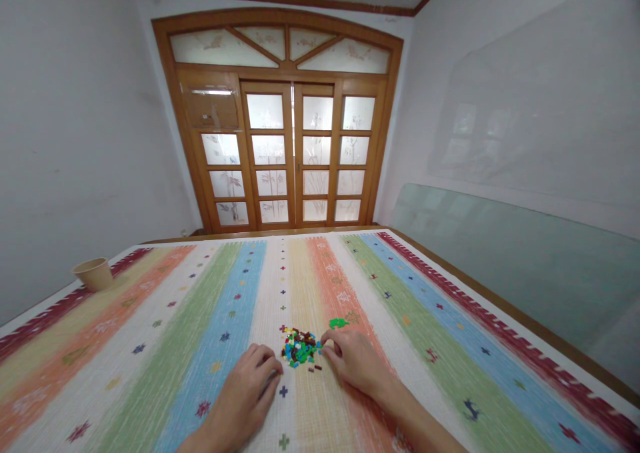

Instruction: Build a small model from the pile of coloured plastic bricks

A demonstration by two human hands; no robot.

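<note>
**A:** What takes up the most room in view?

**B:** A wooden-framed door with frosted glass panes [290, 73] fills the far end. A long sheet of pale green glass [510, 259] leans along the right side. Nearer, a multicoloured striped woven cloth [150, 373] covers the worktop, with a beige paper cup [93, 274] near its far left edge.

**A:** And where are the hands?

**B:** Both are at a small heap of multicoloured plastic bricks [300, 347], near the cloth's near edge and on its pale centre stripes. The left hand [245, 393] is just beside the heap, and the right hand [355, 363] is against it. The step in hand looks like working at the heap from both sides.

**A:** Are the fingers holding anything?

**B:** They're curled and only slightly open. I can't tell whether they're pinching a brick.

**A:** Which way does the heap point?

**B:** It's a rough mound with no clear long axis. A clump of bright green bricks [338, 323] lies apart beyond the right hand, and a few loose dark bricks [313, 369] lie just below the heap.
</note>
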